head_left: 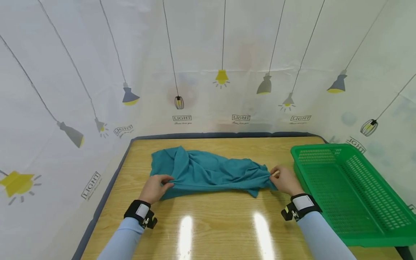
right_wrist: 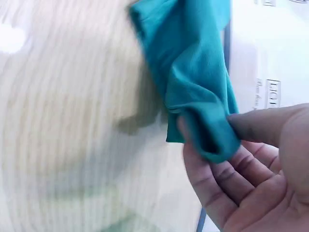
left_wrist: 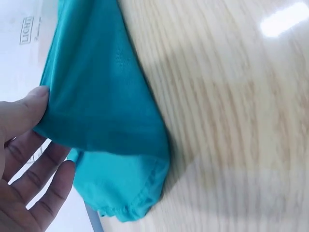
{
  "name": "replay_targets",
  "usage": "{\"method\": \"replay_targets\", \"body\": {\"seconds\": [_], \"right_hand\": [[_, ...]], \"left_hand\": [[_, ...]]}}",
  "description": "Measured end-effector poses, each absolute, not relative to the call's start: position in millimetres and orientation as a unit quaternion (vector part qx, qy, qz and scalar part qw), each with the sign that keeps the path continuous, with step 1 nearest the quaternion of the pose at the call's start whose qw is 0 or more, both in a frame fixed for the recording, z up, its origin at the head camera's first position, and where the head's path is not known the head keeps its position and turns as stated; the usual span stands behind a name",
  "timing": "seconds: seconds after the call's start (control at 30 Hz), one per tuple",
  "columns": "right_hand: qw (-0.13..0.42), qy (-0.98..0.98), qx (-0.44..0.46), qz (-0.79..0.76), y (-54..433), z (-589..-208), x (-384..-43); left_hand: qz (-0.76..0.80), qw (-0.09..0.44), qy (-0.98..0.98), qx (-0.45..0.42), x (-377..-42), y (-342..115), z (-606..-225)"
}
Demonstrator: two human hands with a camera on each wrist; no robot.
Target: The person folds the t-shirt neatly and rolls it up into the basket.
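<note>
Together, left hand and right hand pinch teal cloth.

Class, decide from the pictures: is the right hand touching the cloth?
Touching. The right wrist view shows it: the right hand pinches one end of the cloth, with no gap between them.

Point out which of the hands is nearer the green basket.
The right hand, pinching one end of the teal cloth beside the green basket; the left hand pinches the cloth near its other end, well away.
</note>
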State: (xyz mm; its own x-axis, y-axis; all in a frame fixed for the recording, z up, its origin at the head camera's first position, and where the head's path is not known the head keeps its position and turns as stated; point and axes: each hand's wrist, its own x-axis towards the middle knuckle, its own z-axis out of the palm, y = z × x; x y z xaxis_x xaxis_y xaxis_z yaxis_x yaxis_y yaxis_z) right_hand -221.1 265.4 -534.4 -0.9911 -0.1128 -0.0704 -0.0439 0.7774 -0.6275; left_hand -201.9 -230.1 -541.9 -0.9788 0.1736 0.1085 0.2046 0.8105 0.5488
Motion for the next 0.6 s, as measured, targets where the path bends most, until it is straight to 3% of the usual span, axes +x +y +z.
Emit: {"method": "replay_targets", "body": {"seconds": [0.17,0.3,0.37,0.47,0.6], "right_hand": [[0.042,0.894,-0.052,-0.442,264.4,-509.4,-219.4],[0.036,0.806,-0.078,-0.586,267.0,-480.8,-214.1],[0.007,0.777,-0.104,-0.621,267.9,-469.8,-211.8],[-0.093,0.801,-0.143,-0.573,266.4,-460.3,-212.5],[-0.287,0.84,-0.129,-0.443,258.1,-450.6,-215.6]], "left_hand": [[-0.285,0.045,-0.952,-0.104,-203.9,-240.1,-524.6],[-0.286,0.11,-0.945,-0.118,-205.5,-246.1,-497.1],[-0.288,0.14,-0.94,-0.116,-206.9,-248.3,-483.5],[-0.282,0.169,-0.938,-0.114,-208.4,-249.0,-467.1],[-0.268,0.198,-0.933,-0.134,-209.2,-246.0,-448.2]]}}
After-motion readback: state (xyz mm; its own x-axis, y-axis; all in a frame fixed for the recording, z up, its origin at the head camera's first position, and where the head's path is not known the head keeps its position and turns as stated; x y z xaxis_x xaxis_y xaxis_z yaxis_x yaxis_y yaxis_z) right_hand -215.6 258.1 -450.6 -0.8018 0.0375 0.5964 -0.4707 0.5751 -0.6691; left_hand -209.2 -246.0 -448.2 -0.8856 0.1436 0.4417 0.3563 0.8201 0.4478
